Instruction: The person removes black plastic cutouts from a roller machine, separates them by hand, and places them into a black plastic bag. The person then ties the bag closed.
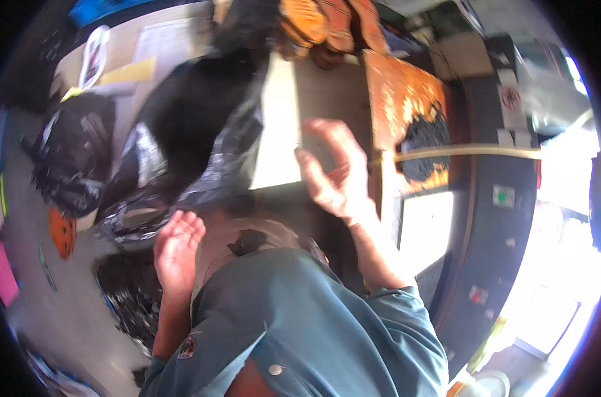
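My right hand [340, 175] is raised over the bench, its thumb and fingers curved around a round grey thing [323, 153] too blurred to name. Beneath and beside it lies a pale white sheet or board [274, 142]. My left hand [179, 241] hangs lower at the left with its fingers stretched out and holds nothing. Just beyond that hand spreads shiny black plastic sheeting [231, 142], perhaps a bag, with a large dark form [188, 106] against it.
An orange-brown board [396, 92] at the right carries a pile of small black pieces [425, 142]. Orange sole-like pieces [337, 26] stand at the back. Another black bag [79, 149] sits far left. Dark scraps [131, 291] lie low beside my left arm. A pale rod [469, 151] crosses the right.
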The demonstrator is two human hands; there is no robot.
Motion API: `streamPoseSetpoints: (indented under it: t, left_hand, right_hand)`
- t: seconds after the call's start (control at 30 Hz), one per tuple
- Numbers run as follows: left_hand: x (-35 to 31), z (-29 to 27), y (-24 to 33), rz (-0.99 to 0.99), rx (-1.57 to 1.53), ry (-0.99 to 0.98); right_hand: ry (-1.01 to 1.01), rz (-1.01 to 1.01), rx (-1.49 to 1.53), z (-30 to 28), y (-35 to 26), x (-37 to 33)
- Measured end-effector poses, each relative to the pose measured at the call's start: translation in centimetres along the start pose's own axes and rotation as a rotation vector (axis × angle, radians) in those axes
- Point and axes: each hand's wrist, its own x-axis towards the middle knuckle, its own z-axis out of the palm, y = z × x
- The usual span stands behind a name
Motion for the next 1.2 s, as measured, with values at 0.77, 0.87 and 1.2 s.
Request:
streamPoseSetpoints:
  t: [0.77,0.87,1.2]
  left_hand:
    - [17.2,38.4,-28.7,0.441,1.526,-0.666]
    - [17.7,39.1,-28.5,0.215,1.355,-0.523]
    - [19.2,39.8,-27.4,-0.169,1.15,-0.668]
  right_hand:
    - [0.411,0.32,-0.444,-20.3,22.2,-12.5]
    - [0.366,0.308,-0.442,-20.4,21.9,-12.5]
    - [0.41,0.292,-0.373,-20.9,21.1,-12.1]
